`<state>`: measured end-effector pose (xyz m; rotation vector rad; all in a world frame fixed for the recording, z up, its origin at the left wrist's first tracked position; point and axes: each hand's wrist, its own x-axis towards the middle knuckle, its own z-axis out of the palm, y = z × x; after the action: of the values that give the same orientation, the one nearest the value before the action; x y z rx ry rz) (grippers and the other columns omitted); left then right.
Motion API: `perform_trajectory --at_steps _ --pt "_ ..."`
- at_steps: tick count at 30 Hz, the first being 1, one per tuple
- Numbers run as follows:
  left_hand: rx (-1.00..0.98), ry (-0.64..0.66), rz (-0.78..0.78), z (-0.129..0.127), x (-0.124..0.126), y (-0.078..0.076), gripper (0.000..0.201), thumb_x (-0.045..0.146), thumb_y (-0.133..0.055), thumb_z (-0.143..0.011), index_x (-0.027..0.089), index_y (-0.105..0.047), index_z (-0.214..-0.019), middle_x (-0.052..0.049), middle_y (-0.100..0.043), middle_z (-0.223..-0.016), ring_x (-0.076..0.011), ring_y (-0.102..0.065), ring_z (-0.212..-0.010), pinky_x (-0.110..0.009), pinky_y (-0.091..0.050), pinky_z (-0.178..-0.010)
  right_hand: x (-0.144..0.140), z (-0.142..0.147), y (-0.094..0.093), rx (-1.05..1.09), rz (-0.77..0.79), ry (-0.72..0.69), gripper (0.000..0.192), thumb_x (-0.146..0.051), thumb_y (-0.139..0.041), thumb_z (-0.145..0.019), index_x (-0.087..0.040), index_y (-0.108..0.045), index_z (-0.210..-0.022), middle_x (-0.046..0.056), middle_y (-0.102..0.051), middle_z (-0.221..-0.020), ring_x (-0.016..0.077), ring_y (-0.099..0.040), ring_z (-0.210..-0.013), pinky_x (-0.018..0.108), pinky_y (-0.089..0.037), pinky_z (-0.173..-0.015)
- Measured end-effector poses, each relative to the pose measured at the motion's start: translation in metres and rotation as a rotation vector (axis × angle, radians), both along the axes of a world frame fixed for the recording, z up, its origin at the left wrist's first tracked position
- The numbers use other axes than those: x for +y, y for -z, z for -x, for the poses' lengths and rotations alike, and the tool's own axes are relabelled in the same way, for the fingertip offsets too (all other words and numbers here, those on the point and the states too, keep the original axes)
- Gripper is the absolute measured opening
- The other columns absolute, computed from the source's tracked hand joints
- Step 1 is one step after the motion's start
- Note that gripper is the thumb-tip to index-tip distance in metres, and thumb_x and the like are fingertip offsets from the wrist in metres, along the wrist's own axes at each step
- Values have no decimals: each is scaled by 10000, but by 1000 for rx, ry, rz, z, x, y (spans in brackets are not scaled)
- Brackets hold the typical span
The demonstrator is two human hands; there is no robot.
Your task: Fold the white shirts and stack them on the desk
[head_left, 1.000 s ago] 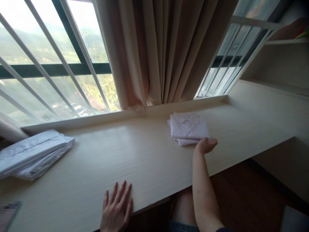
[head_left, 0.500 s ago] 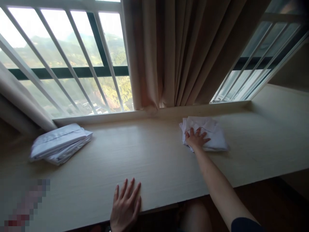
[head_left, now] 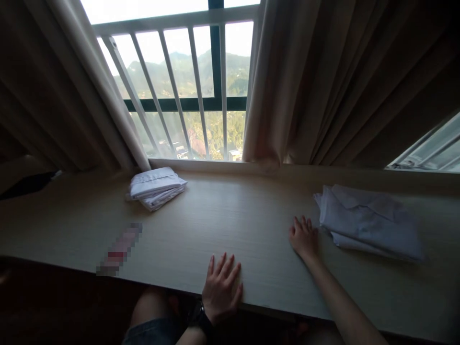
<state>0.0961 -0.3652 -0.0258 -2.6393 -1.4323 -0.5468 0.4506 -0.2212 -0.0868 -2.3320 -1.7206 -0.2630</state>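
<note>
My left hand [head_left: 222, 289] lies flat on the front edge of a pale wooden counter [head_left: 230, 225], fingers spread, holding nothing. My right hand [head_left: 304, 238] rests palm down on the counter just left of a folded white shirt [head_left: 368, 220], fingers apart, close to the shirt's edge but not gripping it. A second folded white pile [head_left: 155, 187] lies at the back left, near the window sill.
Beige curtains [head_left: 323, 81] hang behind the counter on the right and on the left. A barred window [head_left: 194, 91] is between them. A blurred small object [head_left: 120, 247] lies on the counter's front left. My knee shows below the counter edge.
My right hand has come off the top of the folded shirt and now rests on the counter to its left. The view has swung left; my left hand stays flat.
</note>
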Motion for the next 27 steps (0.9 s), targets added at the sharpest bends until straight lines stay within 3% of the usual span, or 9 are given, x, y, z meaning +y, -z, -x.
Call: perform_trajectory --at_steps 3,6,9,13,17,22,27 --pt "-52 28 23 7 3 2 429 354 -509 -931 269 -621 -1336 -42 -526 -1495 -293 -407 -1435 -560 -281 -1196 4 5 9 7 -12 -18 560 -293 -292 -989 -96 -462 -1485 169 -414 -1548 321 -295 -1467 531 -244 -1164" --pt "-98 4 2 40 44 -5 301 274 -474 -947 244 -713 -1128 -29 -645 -1359 -249 -459 -1399 -470 -318 -1193 7 0 16 -14 -60 -31 559 -307 -301 -984 -39 -506 -1430 203 -483 -1485 344 -351 -1433 510 -300 -1133" --pt "-78 -225 -46 105 128 -27 320 260 -450 -950 183 -712 -1117 -98 -657 -1328 -287 -487 -1366 -469 -363 -1144 10 -6 22 -44 -115 -79 536 -283 -313 -976 -21 -545 -1382 210 -522 -1446 346 -391 -1407 497 -336 -1112" --pt "2 -636 -12 204 253 -72 401 306 -482 -923 126 -636 -1247 -164 -478 -1514 -348 -337 -1446 -532 -250 -1168 15 -11 31 -90 -168 -128 528 -286 -324 -968 0 -576 -1333 227 -566 -1390 351 -450 -1355 492 -382 -1080" --pt "9 -745 105 268 337 -98 424 339 -485 -916 79 -629 -1218 -190 -392 -1562 -373 -264 -1448 -603 -149 -1151 18 -18 38 -118 -181 -165 525 -316 -314 -967 -22 -596 -1298 220 -598 -1345 341 -504 -1306 483 -412 -1059" --pt "-5 -842 367 303 395 -89 475 387 -550 -861 35 -644 -1167 -244 -419 -1510 -432 -285 -1403 -678 -148 -1081 20 -22 41 -97 -176 -172 525 -344 -291 -972 -60 -587 -1298 207 -595 -1354 318 -514 -1308 476 -425 -1057" --pt "-24 -883 440 319 419 -81 563 412 -558 -833 -10 -590 -1205 -268 -430 -1475 -442 -315 -1353 -657 -182 -1059 21 -19 39 -77 -171 -156 518 -350 -289 -971 -84 -588 -1299 197 -591 -1368 306 -523 -1303 481 -417 -1072"
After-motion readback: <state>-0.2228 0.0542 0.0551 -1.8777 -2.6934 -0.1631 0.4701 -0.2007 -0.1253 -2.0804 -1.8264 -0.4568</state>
